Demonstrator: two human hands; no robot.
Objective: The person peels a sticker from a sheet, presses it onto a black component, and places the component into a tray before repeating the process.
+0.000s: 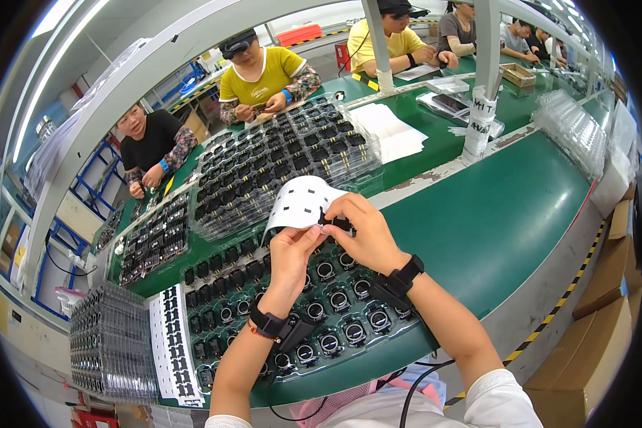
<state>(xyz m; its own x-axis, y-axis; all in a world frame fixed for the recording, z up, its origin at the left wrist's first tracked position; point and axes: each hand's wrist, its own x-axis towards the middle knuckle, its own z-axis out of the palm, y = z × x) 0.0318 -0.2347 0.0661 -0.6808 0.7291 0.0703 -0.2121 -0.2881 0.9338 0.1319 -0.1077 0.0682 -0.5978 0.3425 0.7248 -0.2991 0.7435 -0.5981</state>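
Note:
A white sheet dotted with small black pieces curves up above the tray. My left hand pinches the sheet's near edge between thumb and fingers. Close beside it, my right hand bends its thumb and forefinger around a thin black piece at the sheet's right side; whether that piece is still stuck to the sheet, I cannot tell. Under both hands lies a clear plastic tray holding rows of black parts, many with a round silvery ring. My wrists partly cover the tray.
To the left are a white sheet with black strips and stacked clear trays. Filled trays and white papers lie beyond. A post rises at right. Co-workers sit across the green table.

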